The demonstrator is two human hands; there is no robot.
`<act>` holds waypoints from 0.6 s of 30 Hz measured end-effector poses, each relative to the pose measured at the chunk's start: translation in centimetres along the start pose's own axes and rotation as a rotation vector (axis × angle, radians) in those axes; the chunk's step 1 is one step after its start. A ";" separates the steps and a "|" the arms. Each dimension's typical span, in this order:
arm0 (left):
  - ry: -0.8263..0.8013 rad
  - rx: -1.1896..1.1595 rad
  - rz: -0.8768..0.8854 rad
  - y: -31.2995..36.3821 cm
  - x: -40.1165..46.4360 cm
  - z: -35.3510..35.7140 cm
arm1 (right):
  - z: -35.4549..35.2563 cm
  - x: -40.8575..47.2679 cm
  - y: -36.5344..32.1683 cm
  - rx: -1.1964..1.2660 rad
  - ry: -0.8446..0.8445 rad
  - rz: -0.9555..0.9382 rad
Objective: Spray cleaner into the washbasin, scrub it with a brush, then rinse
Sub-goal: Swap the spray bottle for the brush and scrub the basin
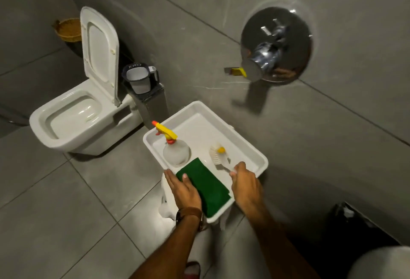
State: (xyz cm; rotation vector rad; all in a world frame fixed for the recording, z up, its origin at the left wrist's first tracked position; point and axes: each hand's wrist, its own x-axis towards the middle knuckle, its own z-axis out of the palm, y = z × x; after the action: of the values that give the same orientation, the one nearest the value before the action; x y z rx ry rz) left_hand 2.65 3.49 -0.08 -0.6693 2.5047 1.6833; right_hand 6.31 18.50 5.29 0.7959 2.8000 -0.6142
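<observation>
A white tray (248, 143) rests on a white stand in front of me. In it stand a clear spray bottle (176, 151) with a yellow and orange trigger head, a white brush (218, 155) with a yellow centre, and a folded green cloth (209, 186). My left hand (184, 187) lies on the near left edge of the cloth, thumb on top. My right hand (246, 182) is closed around the brush handle at the tray's near right. A curved white rim, perhaps the washbasin (381, 263), shows at the bottom right corner.
A white toilet (73, 119) with its lid raised stands at the left. Beside it a mug (139, 79) sits on a dark block. A chrome wall mixer (275, 45) is mounted on the grey wall. A woven basket (67, 29) lies far left. A dark bin (355, 223) stands at the right.
</observation>
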 end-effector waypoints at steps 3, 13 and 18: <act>-0.073 0.060 -0.085 -0.2 -3.2 0.0 | -0.9 -2.5 0.8 -0.167 -0.198 -0.042; -0.133 -0.064 -0.239 -3.1 -9.8 0.4 | -0.9 -8.5 6.8 -0.098 -0.155 0.019; -0.088 -0.093 -0.301 -4.0 -11.9 1.0 | -0.7 -9.3 7.7 -0.056 -0.122 0.042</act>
State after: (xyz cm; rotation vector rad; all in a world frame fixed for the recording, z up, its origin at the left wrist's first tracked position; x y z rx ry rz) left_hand 14.76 6.99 -0.66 -0.9063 2.1492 1.6838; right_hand 18.24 20.49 5.79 0.7768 2.6713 -0.5555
